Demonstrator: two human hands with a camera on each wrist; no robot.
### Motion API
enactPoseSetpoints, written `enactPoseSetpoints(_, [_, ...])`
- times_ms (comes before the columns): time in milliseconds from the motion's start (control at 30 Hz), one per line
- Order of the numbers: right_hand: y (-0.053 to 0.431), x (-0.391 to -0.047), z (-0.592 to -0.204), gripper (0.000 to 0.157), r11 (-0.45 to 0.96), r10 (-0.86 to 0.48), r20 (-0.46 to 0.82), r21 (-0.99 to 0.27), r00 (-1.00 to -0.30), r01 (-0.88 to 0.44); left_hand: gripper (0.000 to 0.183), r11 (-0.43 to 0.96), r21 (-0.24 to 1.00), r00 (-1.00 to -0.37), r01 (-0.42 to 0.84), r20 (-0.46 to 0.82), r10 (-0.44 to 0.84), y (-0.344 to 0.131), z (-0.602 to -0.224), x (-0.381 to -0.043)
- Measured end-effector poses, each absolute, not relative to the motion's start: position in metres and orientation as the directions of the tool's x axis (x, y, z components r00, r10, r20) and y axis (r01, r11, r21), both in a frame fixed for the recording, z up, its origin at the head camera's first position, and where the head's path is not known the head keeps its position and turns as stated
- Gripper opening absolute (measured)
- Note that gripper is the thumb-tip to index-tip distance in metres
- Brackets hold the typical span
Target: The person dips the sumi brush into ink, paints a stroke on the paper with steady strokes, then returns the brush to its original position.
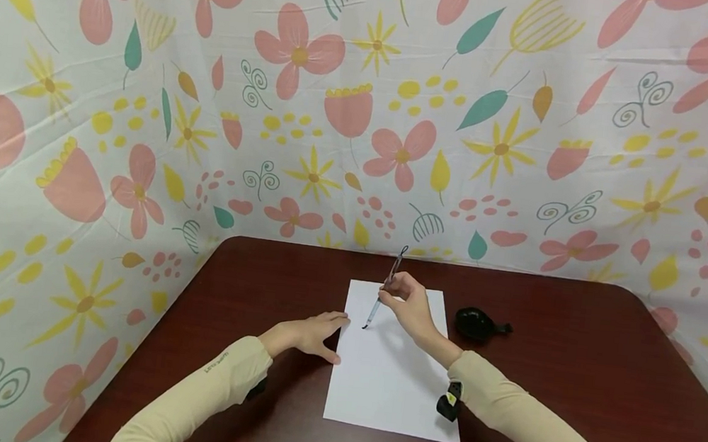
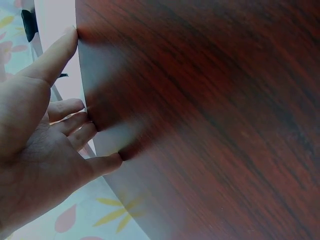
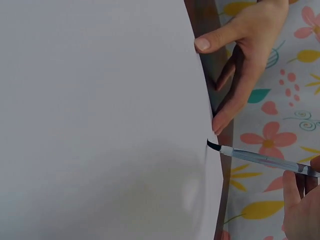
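A white sheet of paper lies on the dark reddish-brown table. My right hand pinches a writing brush above the sheet's upper part, the brush tilted with its loop end up. Its black bristle tip is at the paper near the left edge; whether it touches I cannot tell. With fingers spread, my left hand rests at the sheet's left edge. Its thumb and a fingertip touch the paper's border, while the little finger reaches onto the wood.
A small black dish with a short handle stands right of the paper. The table has rounded far corners and meets a flower-printed cloth behind and at the sides. A black wrist camera hangs below the right sleeve.
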State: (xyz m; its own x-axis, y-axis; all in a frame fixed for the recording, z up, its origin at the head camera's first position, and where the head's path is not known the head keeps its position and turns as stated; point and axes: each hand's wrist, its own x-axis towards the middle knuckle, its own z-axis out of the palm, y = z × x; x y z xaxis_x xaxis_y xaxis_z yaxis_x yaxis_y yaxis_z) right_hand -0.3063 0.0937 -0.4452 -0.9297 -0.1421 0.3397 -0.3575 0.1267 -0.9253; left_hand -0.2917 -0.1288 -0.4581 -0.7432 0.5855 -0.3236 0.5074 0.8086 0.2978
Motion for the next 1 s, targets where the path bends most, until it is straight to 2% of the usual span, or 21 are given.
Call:
enactPoseSetpoints(267, [0.093,-0.304,-0.442,0.019,0.174,-0.146,0.345,-0.914,-0.927,-0.367,0.084,0.809,0.294,-0.744,0.509,-0.322,0.586,-0.128,-0.457,-0.291])
enactPoseSetpoints(667, [0.086,-0.282,-0.419,0.018,0.292,-0.217,0.481,-0.798,-0.849,-0.527,0.085,0.81,0.292,-0.742,0.508,-0.329,0.584,-0.128,-0.459,-0.291])
enactPoseSetpoints(1000, [0.089,-0.282,-0.419,0.018,0.321,-0.215,0.496,-0.778,-0.841,-0.54,0.085,0.811,0.283,-0.744,0.513,-0.324,0.584,-0.129,-0.46,-0.292])
